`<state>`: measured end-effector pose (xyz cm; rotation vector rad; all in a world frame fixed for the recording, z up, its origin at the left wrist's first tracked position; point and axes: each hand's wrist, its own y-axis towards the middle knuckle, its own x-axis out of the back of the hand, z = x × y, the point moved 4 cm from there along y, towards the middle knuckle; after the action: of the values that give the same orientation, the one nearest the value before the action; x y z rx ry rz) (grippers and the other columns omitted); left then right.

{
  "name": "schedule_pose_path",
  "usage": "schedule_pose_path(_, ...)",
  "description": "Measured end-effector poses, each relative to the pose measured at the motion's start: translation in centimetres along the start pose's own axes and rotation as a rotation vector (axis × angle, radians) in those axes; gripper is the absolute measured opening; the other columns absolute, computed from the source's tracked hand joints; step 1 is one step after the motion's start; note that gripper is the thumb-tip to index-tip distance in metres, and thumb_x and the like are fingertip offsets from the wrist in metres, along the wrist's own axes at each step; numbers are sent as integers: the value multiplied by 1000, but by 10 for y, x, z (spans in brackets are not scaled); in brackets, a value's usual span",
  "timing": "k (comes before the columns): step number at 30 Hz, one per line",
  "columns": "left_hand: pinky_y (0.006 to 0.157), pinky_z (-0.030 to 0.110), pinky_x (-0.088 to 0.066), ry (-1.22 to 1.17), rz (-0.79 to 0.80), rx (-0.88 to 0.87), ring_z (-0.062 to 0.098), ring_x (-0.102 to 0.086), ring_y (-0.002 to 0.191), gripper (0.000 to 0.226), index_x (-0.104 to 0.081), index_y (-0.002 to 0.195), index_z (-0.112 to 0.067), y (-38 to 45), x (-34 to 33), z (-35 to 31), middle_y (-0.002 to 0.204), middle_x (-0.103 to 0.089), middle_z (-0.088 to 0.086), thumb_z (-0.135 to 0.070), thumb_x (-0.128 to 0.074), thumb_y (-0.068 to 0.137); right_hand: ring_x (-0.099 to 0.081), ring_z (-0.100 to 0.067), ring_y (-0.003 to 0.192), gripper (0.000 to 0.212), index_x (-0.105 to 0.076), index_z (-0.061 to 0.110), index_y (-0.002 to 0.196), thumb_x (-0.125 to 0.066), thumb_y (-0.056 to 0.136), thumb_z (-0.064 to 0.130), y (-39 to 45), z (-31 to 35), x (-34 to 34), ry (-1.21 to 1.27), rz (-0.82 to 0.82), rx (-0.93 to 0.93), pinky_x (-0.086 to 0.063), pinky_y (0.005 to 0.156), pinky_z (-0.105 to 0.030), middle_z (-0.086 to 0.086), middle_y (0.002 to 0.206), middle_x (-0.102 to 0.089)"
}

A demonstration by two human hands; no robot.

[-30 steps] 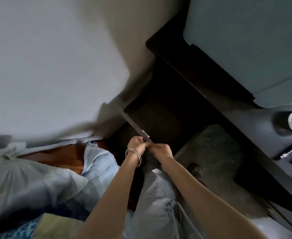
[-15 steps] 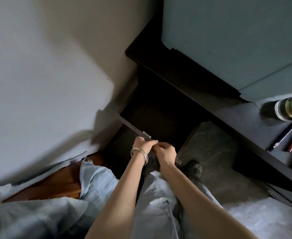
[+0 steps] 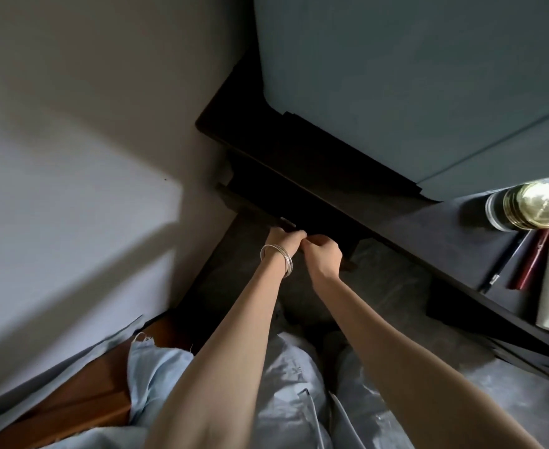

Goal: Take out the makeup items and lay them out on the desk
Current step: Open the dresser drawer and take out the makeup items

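A dark desk (image 3: 428, 228) stands against a pale wall. Both hands, left hand (image 3: 283, 241) and right hand (image 3: 323, 254), curl fingers on its drawer front (image 3: 257, 205). A gold-capped bottle (image 3: 526, 205), pencil (image 3: 506, 257) and red tube (image 3: 531, 260) lie near the desk's right edge.

Single head-worn wide-angle view, steeply downward and forward, close over the hands (image 3: 302, 251) at the desk (image 3: 428, 228) edge.

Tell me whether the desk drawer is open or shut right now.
Slightly open: the drawer front juts out from the desk, both hands at its edge.
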<state>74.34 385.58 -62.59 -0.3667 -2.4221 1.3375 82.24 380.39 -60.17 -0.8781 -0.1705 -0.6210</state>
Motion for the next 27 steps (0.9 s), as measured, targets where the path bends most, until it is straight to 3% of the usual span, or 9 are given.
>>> schedule_pose_path(5,101,32,-40,-52,28,-21,30,-52,121,55,-45,133,-1,6,-15,-28,129,-56,15,-15,-64,83,-45,-11,54,15,-63,6,87,-51,91,14,18,9,9,13,-7,-3,-35,47,-21,0,66,-56)
schedule_pose_path(8,92,22,-37,-67,45,-38,27,-51,122,44,-51,127,-2,8,-23,-42,128,-57,14,-5,-62,85,-42,-10,53,15,-61,5,89,-50,93,14,25,13,14,19,-6,1,-31,38,-13,-2,65,-53)
schedule_pose_path(10,83,16,-36,-70,58,-50,26,-52,122,41,-53,125,-1,9,-26,-49,128,-58,14,1,-61,85,-49,-17,58,21,-62,-2,100,-48,93,11,29,15,14,19,34,-15,-40,45,-18,-11,74,-58)
schedule_pose_path(12,78,13,-35,-44,72,-55,26,-51,122,43,-52,127,-1,9,-28,-53,128,-57,14,4,-59,85,-61,-40,87,26,-60,-4,110,-46,93,10,31,15,11,27,80,-47,-53,69,-38,-28,101,-64)
schedule_pose_path(14,85,18,-39,0,70,-57,27,-51,123,46,-50,129,-3,12,-29,-56,130,-56,14,2,-60,84,-56,-43,109,25,-61,0,111,-47,92,10,35,15,9,30,109,-66,-48,87,-49,-29,118,-60)
schedule_pose_path(17,96,30,-44,33,70,-41,30,-51,123,49,-46,132,-4,12,-30,-58,132,-53,16,0,-60,85,-58,-27,103,17,-61,12,103,-48,91,10,39,14,7,65,166,-60,-46,85,-36,-15,113,-64)
schedule_pose_path(22,93,28,-44,26,69,-69,28,-54,119,41,-50,127,-3,1,-26,-61,127,-56,14,-6,-59,87,-57,-21,103,17,-62,12,103,-51,91,10,40,15,10,144,189,-41,-42,85,-29,-7,107,-63)
schedule_pose_path(25,92,30,-47,-1,85,-86,27,-59,103,30,-55,116,-3,-10,-21,-62,109,-60,15,-8,-59,87,-58,-14,90,14,-64,14,87,-52,88,7,31,22,15,194,200,26,-43,82,-25,-1,89,-64)
schedule_pose_path(27,88,32,-49,14,96,-83,20,-58,84,8,-58,95,-8,-22,-16,-62,89,-60,8,-9,-55,87,-55,-9,84,14,-63,14,87,-51,88,6,19,23,18,217,223,55,-42,79,-22,2,84,-61)
